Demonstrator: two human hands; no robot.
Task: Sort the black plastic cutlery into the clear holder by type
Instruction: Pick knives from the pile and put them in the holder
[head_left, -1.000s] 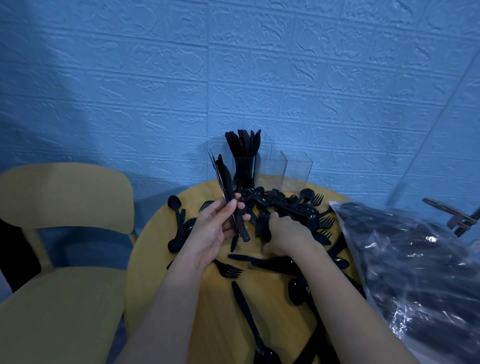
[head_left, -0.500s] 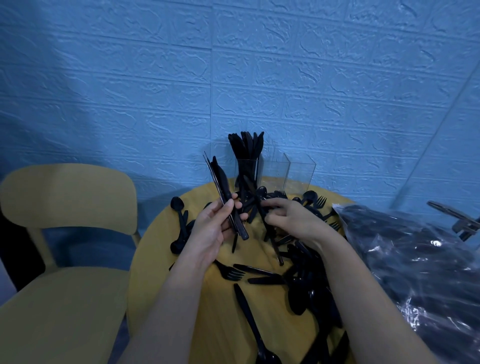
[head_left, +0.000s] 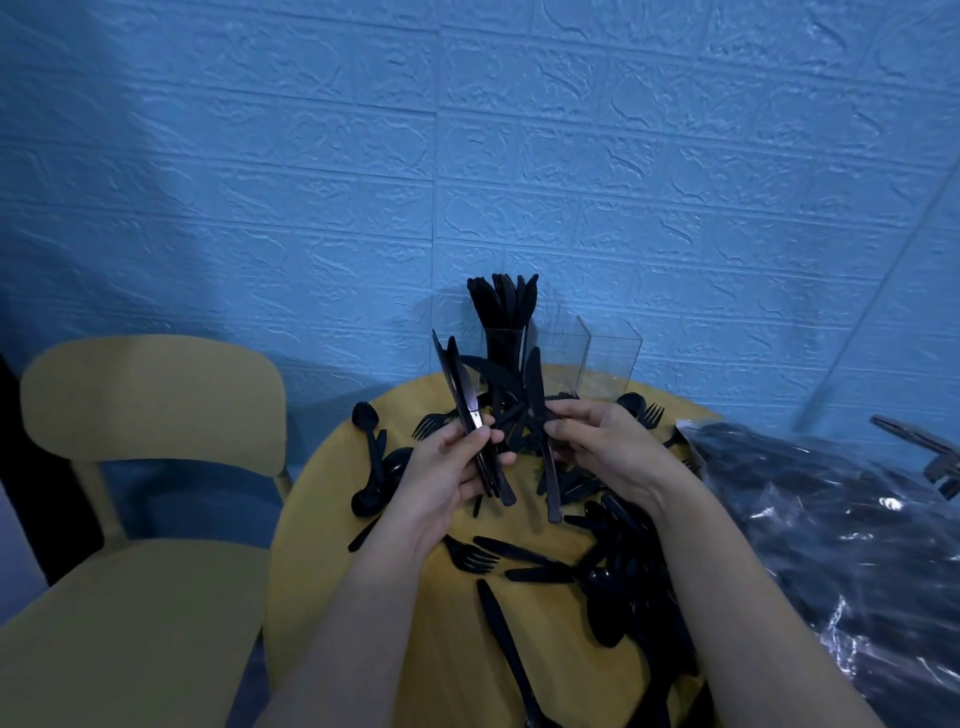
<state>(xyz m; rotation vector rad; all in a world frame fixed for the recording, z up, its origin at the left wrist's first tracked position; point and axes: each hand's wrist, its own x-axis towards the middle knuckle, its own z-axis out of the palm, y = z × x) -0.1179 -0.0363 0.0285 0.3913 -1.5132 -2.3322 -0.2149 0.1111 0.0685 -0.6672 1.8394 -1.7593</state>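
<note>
single black knife (head_left: 540, 431) pinched upright in right hand (head_left: 597, 441), bundle of knives (head_left: 470, 421) gripped by curled fingers of left hand (head_left: 441, 478), both above the round yellow table (head_left: 566, 670), loose cutlery (head_left: 618, 571) scattered under them, clear holder (head_left: 571, 358) at the far edge with knives in its left compartment, yellow chair (head_left: 130, 519) left, plastic bag (head_left: 852, 551) right

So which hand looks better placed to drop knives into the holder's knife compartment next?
Probably the left hand: it grips a bundle of knives pointing up just left of the filled compartment of the clear holder. The right hand pinches only a single knife.
</note>
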